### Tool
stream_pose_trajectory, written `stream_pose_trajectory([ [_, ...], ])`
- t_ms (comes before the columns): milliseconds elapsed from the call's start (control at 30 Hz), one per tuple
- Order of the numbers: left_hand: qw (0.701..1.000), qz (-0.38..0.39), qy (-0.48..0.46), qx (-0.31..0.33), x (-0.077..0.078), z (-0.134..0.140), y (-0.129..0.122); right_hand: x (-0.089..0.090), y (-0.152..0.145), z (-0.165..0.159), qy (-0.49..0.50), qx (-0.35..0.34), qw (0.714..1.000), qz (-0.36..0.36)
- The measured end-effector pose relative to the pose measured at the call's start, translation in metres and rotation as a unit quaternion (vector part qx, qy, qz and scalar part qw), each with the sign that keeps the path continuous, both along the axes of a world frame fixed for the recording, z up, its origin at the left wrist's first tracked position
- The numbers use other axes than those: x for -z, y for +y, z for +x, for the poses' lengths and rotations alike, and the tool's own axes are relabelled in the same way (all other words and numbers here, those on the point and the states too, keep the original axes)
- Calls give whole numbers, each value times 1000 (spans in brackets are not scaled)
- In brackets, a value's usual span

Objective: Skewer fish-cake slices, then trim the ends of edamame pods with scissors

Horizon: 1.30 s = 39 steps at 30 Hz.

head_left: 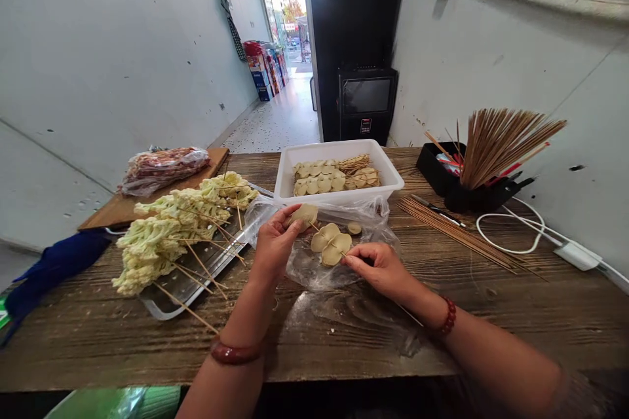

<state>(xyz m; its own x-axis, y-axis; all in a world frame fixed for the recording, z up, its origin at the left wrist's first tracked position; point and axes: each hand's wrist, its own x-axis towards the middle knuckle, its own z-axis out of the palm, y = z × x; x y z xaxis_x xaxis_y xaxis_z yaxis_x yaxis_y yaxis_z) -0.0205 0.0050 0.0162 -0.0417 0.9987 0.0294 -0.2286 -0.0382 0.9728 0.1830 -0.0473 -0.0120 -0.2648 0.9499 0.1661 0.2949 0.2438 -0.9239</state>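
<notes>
My right hand pinches a thin wooden skewer on which a few round beige slices are threaded. At the skewer's other end, my left hand grips another flat beige slice between thumb and fingers; whether the tip goes through it I cannot tell. Both hands are above a clear plastic bag spread on the table. A single small slice lies on the bag. Just behind, a white plastic tub holds rows of skewers threaded with similar slices.
Left, skewered cauliflower lies on a metal tray. Beyond it, a plastic-wrapped bundle rests on a wooden board. Right are loose skewers, a black holder with upright skewers, and a white cable.
</notes>
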Motion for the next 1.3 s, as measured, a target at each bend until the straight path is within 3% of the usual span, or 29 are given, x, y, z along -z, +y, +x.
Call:
stream_pose_trajectory([
  [567,993,-74,-91,35,-1,-4,-1,6,0,3,-26,-11,997,66],
  [1300,988,-76,-113,78,2,-5,-1,6,0,2,-16,-13,997,76],
])
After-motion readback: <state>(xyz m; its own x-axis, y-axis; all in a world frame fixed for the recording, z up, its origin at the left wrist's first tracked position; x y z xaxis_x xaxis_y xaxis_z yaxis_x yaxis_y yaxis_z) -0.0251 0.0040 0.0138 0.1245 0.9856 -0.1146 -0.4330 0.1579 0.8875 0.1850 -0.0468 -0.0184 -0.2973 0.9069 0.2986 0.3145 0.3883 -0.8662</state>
